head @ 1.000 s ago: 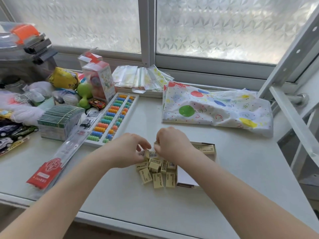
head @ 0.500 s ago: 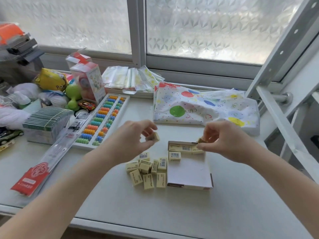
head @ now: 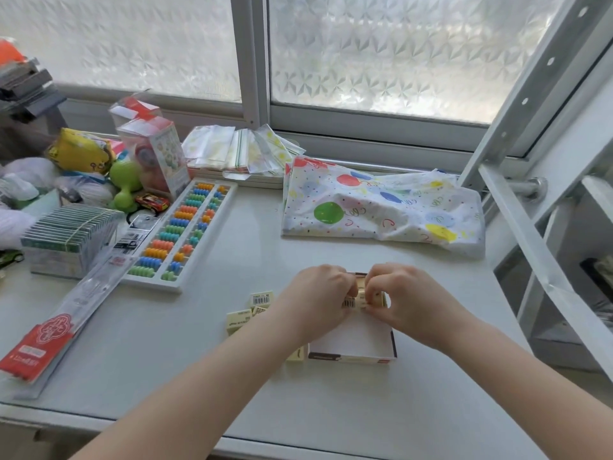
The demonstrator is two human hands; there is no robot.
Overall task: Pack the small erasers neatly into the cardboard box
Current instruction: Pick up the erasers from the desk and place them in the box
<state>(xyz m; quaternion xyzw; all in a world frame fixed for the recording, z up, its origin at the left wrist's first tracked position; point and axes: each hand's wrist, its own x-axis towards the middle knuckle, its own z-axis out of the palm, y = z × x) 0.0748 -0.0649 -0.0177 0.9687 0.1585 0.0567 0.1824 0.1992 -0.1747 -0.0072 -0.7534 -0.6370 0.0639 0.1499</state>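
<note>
A shallow cardboard box [head: 355, 343] with a white inside lies on the white table near me. Both hands are over its far end. My left hand [head: 318, 300] pinches a small cream eraser with a barcode [head: 349, 303] against the row in the box. My right hand [head: 404, 298] presses its fingertips on another eraser [head: 376, 297] beside it. Several loose cream erasers [head: 247, 315] lie on the table left of the box, partly hidden by my left forearm. One more eraser [head: 296, 354] peeks out at the box's front left corner.
A colourful abacus [head: 180, 235] lies at the left, with a long red-and-clear packet [head: 63, 322] and a stack of green card packs [head: 68, 239] beyond it. A balloon-print bag [head: 381, 207] lies behind the box. Toys crowd the far left. A white metal frame [head: 530, 234] stands at the right.
Both hands have come together and down onto the far end of the box, each carrying an eraser. Half a second ago they were apart and raised above the table.
</note>
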